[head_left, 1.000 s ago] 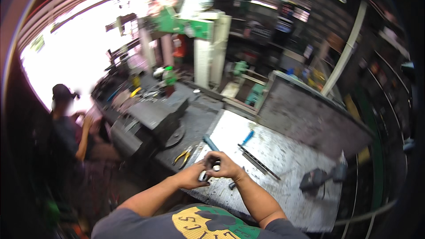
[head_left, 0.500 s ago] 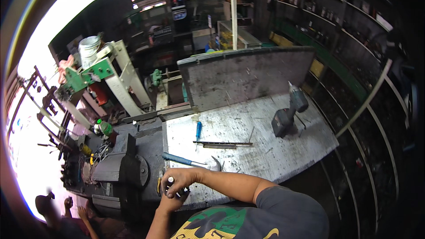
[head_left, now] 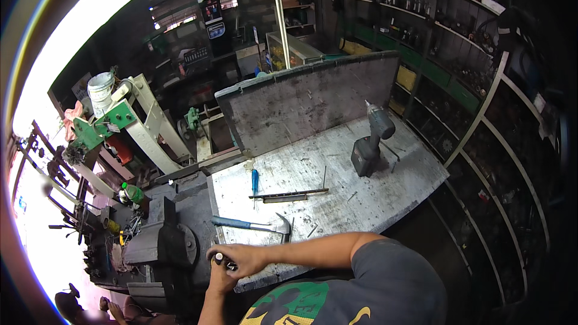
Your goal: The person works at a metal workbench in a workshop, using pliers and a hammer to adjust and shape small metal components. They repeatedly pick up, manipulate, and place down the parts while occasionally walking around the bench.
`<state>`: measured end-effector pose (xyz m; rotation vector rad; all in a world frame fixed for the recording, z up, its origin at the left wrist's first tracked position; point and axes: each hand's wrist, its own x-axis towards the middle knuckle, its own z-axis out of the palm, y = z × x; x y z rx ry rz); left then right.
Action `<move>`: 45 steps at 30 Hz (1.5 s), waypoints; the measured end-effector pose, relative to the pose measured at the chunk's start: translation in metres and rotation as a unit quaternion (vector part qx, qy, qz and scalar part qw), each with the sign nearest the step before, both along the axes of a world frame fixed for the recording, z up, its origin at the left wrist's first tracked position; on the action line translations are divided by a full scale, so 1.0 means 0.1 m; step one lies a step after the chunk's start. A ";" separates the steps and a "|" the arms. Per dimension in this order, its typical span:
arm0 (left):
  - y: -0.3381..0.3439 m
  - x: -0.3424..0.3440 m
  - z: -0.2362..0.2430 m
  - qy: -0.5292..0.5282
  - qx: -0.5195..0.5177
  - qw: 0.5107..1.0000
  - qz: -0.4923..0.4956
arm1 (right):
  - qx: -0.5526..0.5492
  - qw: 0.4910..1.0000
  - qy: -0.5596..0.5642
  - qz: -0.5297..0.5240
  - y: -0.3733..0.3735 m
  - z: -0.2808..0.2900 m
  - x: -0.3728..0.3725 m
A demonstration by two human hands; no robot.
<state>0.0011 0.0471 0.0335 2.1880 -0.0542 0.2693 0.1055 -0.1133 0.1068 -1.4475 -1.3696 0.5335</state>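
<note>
From where I stand, I see one small thing [head_left: 219, 257], dark with a pale round end, held between two hands at the near edge of the bench [head_left: 391, 195]. The right hand [head_left: 242, 257] has its fingers curled round it. The left hand [head_left: 220, 279] is just under, maybe to keep it steady, but I can't tell how those fingers sit. One hammer [head_left: 247, 225] lies flat near the hands, perhaps so it is easy to grab. Past it lie one blue-handled tool [head_left: 254, 182] and one long dark bar [head_left: 301, 193], flat so they stay put, I guess. One drill [head_left: 374, 140] stands on its wide foot, which likely stops it tipping. One big vise [head_left: 153, 244] sits left of the hands
</note>
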 end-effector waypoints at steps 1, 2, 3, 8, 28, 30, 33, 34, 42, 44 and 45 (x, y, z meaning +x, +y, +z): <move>0.02 0.04 -0.02 0.000 0.001 1.000 0.000 | 0.107 0.982 -0.039 -0.153 -0.04 -0.02 -0.27; -0.01 0.07 -0.07 -0.008 0.030 0.999 0.017 | 0.110 0.970 0.073 -0.202 -0.09 -0.03 -0.38; -0.11 0.10 -0.13 0.039 0.055 0.997 0.046 | 0.091 0.954 0.178 -0.224 -0.11 -0.05 -0.42; -0.57 0.11 -0.07 -0.048 0.310 0.938 0.150 | 0.071 0.990 0.101 0.064 0.01 -0.21 0.53; 0.29 0.35 -0.08 0.149 -0.045 0.985 -0.070 | 0.067 0.988 0.111 0.086 0.25 -0.13 0.58; 0.17 0.41 -0.12 0.030 0.032 0.998 -0.040 | 0.085 0.982 0.086 -0.143 0.08 -0.10 0.17; -0.20 0.31 -0.14 -0.028 0.082 0.994 0.067 | 0.010 0.950 0.193 -0.244 0.03 -0.15 -0.20; -0.36 0.24 -0.14 -0.101 0.013 0.989 0.111 | 0.033 0.949 0.186 -0.252 0.15 -0.17 -0.13; 0.29 0.18 0.18 0.168 0.004 0.972 -0.166 | 0.012 0.992 0.036 0.119 0.25 -0.19 0.46; 0.39 0.31 0.08 0.204 -0.197 0.948 -0.144 | 0.063 0.992 0.044 -0.100 0.07 -0.07 0.03; 0.39 0.35 0.02 0.175 -0.114 0.971 -0.113 | 0.086 0.966 0.062 -0.235 -0.01 -0.02 -0.17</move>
